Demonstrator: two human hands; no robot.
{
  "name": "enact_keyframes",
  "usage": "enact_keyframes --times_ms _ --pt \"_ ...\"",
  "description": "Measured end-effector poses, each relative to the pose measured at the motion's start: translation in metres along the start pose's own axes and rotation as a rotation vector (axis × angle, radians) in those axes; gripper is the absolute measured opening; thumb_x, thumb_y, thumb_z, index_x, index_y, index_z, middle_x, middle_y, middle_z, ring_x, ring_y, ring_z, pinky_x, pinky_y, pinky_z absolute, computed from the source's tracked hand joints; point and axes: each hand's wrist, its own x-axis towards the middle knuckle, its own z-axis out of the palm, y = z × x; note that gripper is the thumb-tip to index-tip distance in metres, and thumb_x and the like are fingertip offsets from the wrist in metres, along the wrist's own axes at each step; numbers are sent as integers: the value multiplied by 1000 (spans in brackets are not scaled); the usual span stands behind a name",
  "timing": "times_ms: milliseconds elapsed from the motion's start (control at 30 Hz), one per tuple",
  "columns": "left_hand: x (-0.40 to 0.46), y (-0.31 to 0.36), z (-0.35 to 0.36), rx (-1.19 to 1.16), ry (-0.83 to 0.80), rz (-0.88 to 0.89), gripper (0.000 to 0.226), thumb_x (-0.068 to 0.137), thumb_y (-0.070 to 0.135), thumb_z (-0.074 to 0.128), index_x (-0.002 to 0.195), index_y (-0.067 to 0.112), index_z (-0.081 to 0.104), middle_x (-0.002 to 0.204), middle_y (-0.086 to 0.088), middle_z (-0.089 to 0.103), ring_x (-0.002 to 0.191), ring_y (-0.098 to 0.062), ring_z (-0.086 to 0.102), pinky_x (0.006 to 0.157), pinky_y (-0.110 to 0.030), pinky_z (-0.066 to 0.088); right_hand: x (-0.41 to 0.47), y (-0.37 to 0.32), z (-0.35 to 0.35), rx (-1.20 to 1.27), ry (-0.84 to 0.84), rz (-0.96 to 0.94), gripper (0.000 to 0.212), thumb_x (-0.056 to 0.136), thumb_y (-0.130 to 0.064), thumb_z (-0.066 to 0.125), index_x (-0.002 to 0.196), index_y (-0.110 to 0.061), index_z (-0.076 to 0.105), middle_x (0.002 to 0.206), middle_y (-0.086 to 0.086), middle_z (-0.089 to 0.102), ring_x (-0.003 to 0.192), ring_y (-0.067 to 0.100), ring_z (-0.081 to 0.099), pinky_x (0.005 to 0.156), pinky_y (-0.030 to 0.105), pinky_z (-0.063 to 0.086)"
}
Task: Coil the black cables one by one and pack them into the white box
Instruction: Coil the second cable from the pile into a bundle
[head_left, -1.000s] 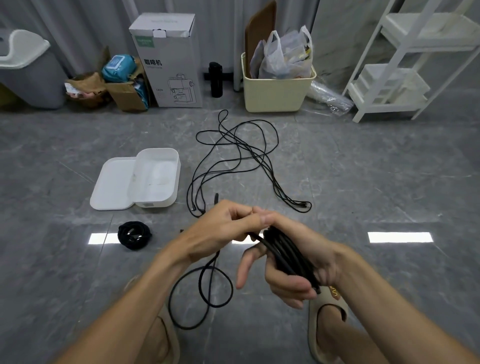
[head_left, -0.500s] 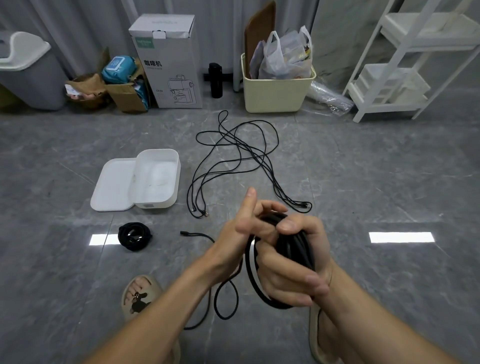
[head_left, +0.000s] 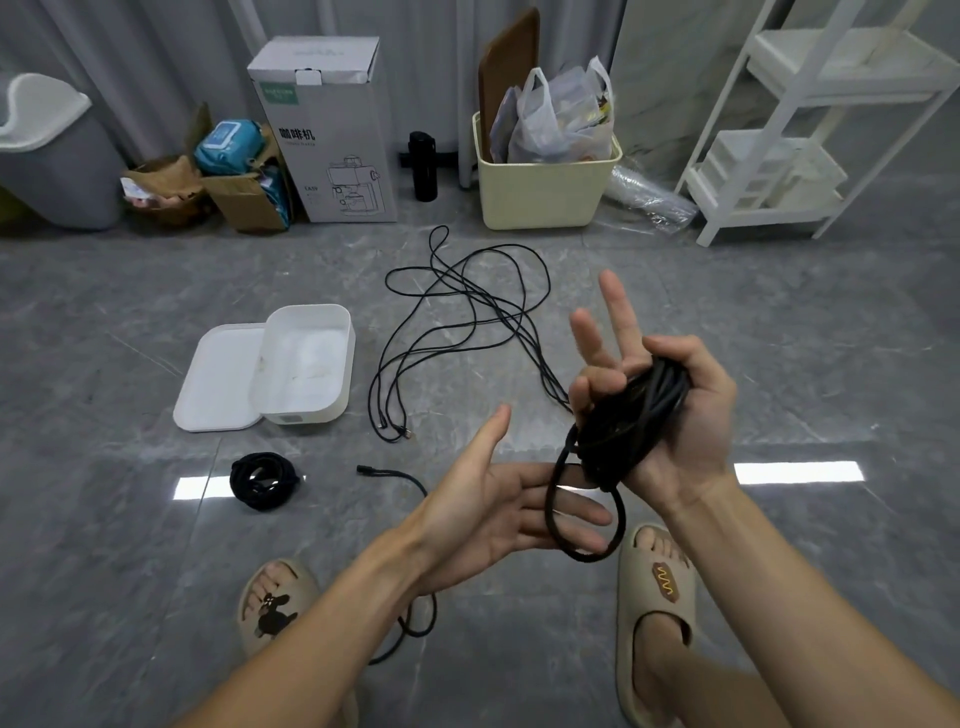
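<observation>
1. A grey bin (head_left: 49, 156) was seen at the far left, about 10 o'clock from the centre of the view, with an open carton (head_left: 244, 200) of odds and ends just beside it.
2. The white box (head_left: 306, 364) was set open on the floor at about 9 o'clock from the hands, its lid (head_left: 218, 379) laid flat against its left side; nothing could be made out inside it.
3. A finished coil (head_left: 264, 480) was laid on the floor at 6 o'clock from the box, apart from it.
4. A tall printed carton (head_left: 324, 130) and a black bottle (head_left: 422, 166) were stood against the curtain at 12 o'clock from the box.
5. Loose cables (head_left: 467, 322) were spread in a tangle on the floor between the box and the hands, with plug ends lying near the box's right corner.
6. The left hand (head_left: 498, 514) was held palm up, fingers straight and released, under a loop hanging from the bundle (head_left: 623, 421); nothing was gripped by it.
7. The bundle was grasped in the right hand (head_left: 680, 405), clamped by the thumb and curled fingers, with two fingers stretched out straight towards 11 o'clock.
8. A cream basket (head_left: 540, 192) with bags was stood at 12 o'clock from the hands.
9. A white shelf (head_left: 810, 130) was stood at the far right, about 2 o'clock.
</observation>
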Motion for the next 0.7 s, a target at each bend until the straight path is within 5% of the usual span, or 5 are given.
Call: enact_keyframes --times_ms 200,367,500,600,700 --pt "-1 3 1 -53 -17 -31 97 91 74 17 135 -3 54 112 -21 69 88 -28 70 89 -34 53 0 1 4 -129 225 -159 52 95 -17 35 146 -23 44 131 19 65 81 25 72 83 39 60" --pt "-4 6 3 -27 -1 -53 88 92 69 30 132 -5 55 102 -16 69 80 -24 65 100 -43 50 3 6 3 -240 363 -236 56 98 -15 36 152 -28 37 133 17 64 105 36 70 100 49 53" --pt "-3 5 5 37 135 -25 53 97 38 53 124 -6 62 83 -6 63 56 -9 42 71 -30 56 4 15 4 -422 426 -284 58 101 -14 33 155 -36 30 139 11 59 110 36 69 105 50 48" --pt "-1 5 3 209 276 -42 31 97 18 59 114 -7 68 75 0 61 50 -7 30 46 -18 33 4 19 3 -577 457 -310 58 102 -13 33 153 -40 30 139 4 58 109 33 70 105 49 49" --pt "0 8 -1 286 323 -78 26 95 14 61 111 -4 70 62 7 53 43 -4 26 43 -17 18 5 21 2 -695 471 -308 58 103 -12 35 151 -45 30 138 0 57 107 31 71 105 51 49"
